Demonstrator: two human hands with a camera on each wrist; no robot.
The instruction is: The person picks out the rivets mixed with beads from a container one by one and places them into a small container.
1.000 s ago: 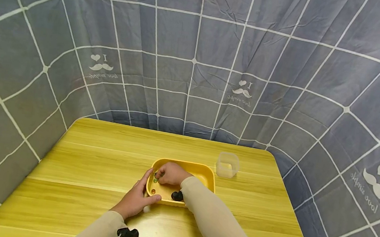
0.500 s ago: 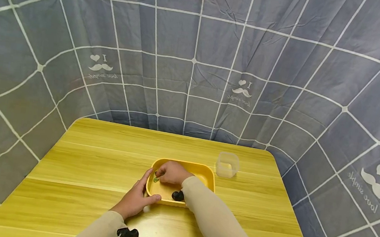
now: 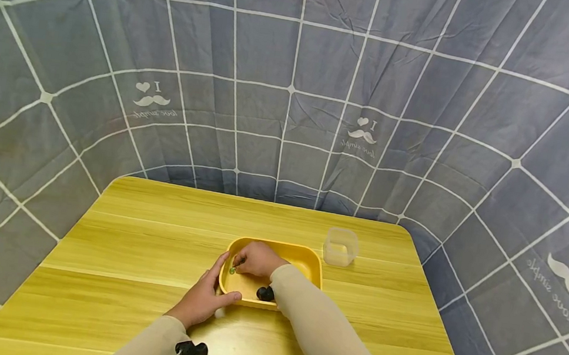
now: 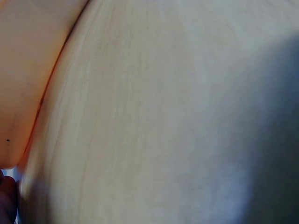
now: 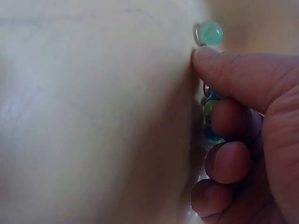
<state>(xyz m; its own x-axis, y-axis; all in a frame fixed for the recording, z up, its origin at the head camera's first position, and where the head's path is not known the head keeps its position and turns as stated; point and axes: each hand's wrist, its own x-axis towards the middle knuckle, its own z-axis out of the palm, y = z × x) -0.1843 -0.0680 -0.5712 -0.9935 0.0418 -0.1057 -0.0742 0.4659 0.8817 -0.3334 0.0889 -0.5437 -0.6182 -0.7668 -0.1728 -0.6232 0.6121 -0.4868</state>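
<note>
Grey curtain [image 3: 268, 51], white grid lines, moustache-and-heart prints with reversed lettering; it hangs behind the table and round both sides. Yellow wood-grain table [image 3: 147, 255] fills the space below it, far corners rounded. From where I stand, two beige sleeves [image 3: 324, 330] reach in from the near edge, one person's arms.

Yellow tray [image 3: 308, 260], rectangular with rounded corners, rests flat on the table, past its middle.

Left hand [image 3: 200, 303]: at the tray's near-left corner, thumb on the near rim, fingers extended along the left side; thumb and fingers well apart.

Right hand [image 3: 257, 259]: inside the tray, left half, fingers curled round small balls. The two hands are near each other, not touching.

Clear container [image 3: 339, 258], squarish, stands upright just beside the tray's far-right corner.

Black wrist device [image 3: 192, 351] on the left wrist; a similar one at the right wrist.

Smallest items: marbles [image 5: 211, 110], yellow-green and blue, held within the right hand's curl; count cannot be told, fingers cover them. One pale green marble [image 5: 211, 33] sits at the thumb tip, outside the curl, on the tray's left part; contact with the thumb uncertain.
</note>
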